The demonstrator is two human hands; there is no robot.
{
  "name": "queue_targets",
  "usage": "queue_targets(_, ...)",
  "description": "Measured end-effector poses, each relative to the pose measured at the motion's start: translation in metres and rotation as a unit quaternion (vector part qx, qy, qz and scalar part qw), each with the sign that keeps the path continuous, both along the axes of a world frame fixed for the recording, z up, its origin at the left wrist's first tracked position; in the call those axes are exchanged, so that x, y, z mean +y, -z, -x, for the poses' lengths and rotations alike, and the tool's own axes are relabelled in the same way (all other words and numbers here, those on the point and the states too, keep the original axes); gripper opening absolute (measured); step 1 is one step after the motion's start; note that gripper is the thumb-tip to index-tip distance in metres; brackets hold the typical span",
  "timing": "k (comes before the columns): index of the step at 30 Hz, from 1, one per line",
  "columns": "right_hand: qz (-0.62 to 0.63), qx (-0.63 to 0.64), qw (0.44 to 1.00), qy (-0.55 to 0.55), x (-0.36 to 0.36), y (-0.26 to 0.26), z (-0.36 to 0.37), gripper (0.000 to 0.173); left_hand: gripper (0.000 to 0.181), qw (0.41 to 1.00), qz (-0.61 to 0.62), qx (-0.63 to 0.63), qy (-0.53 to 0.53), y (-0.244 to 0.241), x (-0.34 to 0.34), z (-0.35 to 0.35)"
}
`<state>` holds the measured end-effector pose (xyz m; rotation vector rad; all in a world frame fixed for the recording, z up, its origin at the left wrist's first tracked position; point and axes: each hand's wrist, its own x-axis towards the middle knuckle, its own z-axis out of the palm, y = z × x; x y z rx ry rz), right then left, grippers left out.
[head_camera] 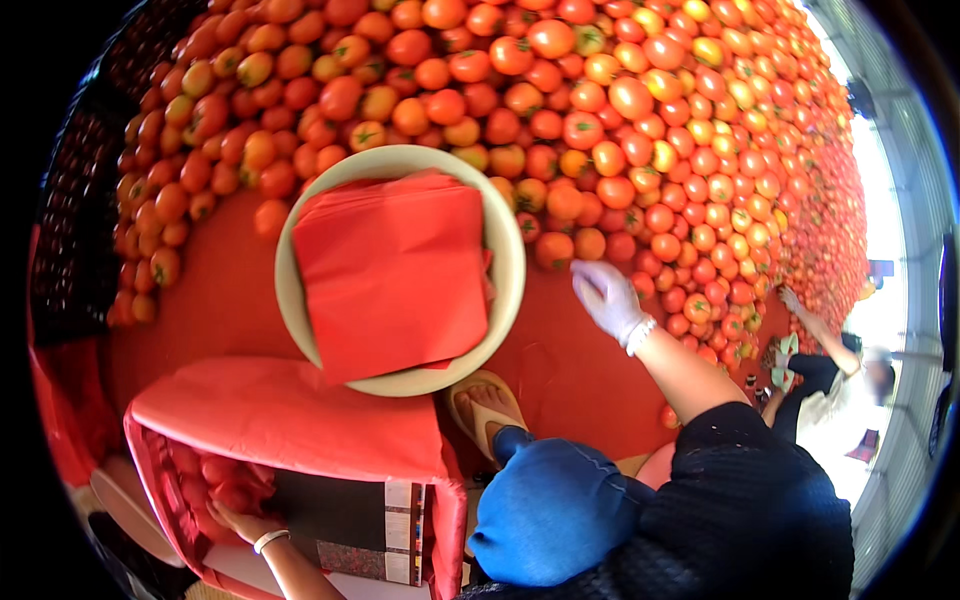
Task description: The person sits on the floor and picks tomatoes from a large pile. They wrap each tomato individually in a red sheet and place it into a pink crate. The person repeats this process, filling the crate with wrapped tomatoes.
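Note:
My left hand (238,519) reaches into a box lined with red paper (300,420) at the lower left, against a red paper-wrapped bundle (225,476); whether it grips it I cannot tell. My right hand (606,296), in a thin whitish glove, hangs near the edge of a large heap of tomatoes (630,97), with nothing visible in it; its fingers are slightly curled and the thumb is apart. Between the heap and the box, a round cream basin (512,277) holds a stack of red paper sheets (397,277).
Dark plastic crates (75,217) stand at the far left. Red sheeting (570,382) covers the ground. My sandalled foot (487,409) is beside the basin. At the right, another person (832,382) sits by the heap, one arm stretched towards it.

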<state>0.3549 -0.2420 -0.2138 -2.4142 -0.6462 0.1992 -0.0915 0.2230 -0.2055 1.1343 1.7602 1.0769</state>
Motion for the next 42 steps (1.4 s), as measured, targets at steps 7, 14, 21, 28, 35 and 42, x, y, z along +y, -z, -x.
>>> queue_targets(7,0.009,-0.081,0.983,0.167,0.025,0.046,-0.084,0.061,0.079,0.898,0.000,0.439,-0.022,0.023,0.006,-0.013)
queue_targets(14,0.049,-0.016,0.990,0.129,0.065,0.051,-0.111,0.063,0.098,0.808,0.015,0.582,0.095,0.014,0.008,-0.006)
queue_targets(21,-0.052,0.493,0.856,-0.145,0.205,-0.046,-0.008,0.068,0.091,0.826,-0.042,0.556,0.085,0.025,0.007,-0.004)
queue_targets(28,0.100,0.094,0.973,-0.183,0.254,-0.027,0.019,0.061,0.082,0.934,-0.019,0.344,0.096,-0.035,-0.017,-0.001)
queue_targets(35,-0.020,-0.185,0.945,-0.268,0.233,0.042,0.034,0.048,0.035,0.990,-0.094,-0.079,0.076,-0.079,-0.091,-0.070)
queue_targets(42,-0.386,0.645,0.659,-0.031,0.235,-0.050,0.060,0.047,0.022,0.839,-0.289,0.131,0.442,-0.118,-0.123,-0.151)
